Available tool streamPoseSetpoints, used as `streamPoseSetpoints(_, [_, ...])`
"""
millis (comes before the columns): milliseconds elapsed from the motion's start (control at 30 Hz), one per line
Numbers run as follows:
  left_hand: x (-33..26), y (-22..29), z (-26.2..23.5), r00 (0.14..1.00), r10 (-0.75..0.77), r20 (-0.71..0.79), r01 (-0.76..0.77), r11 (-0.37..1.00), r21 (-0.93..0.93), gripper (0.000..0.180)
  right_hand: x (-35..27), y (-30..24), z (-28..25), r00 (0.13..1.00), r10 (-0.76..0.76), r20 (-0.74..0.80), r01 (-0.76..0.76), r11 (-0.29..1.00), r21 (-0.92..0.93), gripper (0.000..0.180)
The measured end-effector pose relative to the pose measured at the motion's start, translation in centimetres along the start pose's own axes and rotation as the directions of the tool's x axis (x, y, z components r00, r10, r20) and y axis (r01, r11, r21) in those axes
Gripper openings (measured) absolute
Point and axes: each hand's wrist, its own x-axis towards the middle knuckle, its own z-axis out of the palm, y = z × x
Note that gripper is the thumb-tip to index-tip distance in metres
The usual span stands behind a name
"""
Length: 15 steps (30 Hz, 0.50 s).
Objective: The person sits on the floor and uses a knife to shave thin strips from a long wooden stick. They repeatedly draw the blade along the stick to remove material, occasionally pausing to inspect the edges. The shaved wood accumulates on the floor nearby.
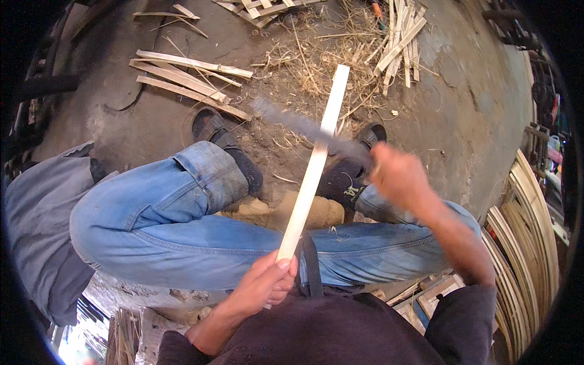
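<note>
My left hand [264, 283] is closed around the near end of a long, flat, pale strip of bamboo or wood [314, 167]. From my lap the strip slants up and away, its far end above the floor beyond my feet. A knife [298, 125] with a long dark blade is in my right hand [398, 179], fingers wrapped round its handle. The blade is smeared by motion and lies across the upper half of the strip, pointing left. Whether its edge touches the strip I cannot tell.
Several split strips [182, 79] lie on the floor ahead left. Curly shavings [310, 67] and another pile of strips [401, 48] are ahead right. Long curved slats [529, 225] lean at my right. Grey cloth [45, 225] hangs at my left; a pale block [319, 213] sits between my legs.
</note>
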Motion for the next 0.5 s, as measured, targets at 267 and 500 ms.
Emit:
streamPoseSetpoints(267, [-0.5,-0.1,0.0,0.998,-0.022,0.057,0.022,1.000,0.003,0.021,2.9,5.5,-1.1,0.983,0.042,-0.181,-0.042,0.999,0.003,0.020])
streamPoseSetpoints(500, [1.0,1.1,-0.1,0.980,0.166,-0.110,-0.145,0.973,0.182,0.019,-1.3,-5.7,-1.7,0.948,0.101,0.301,-0.125,0.990,0.064,0.020])
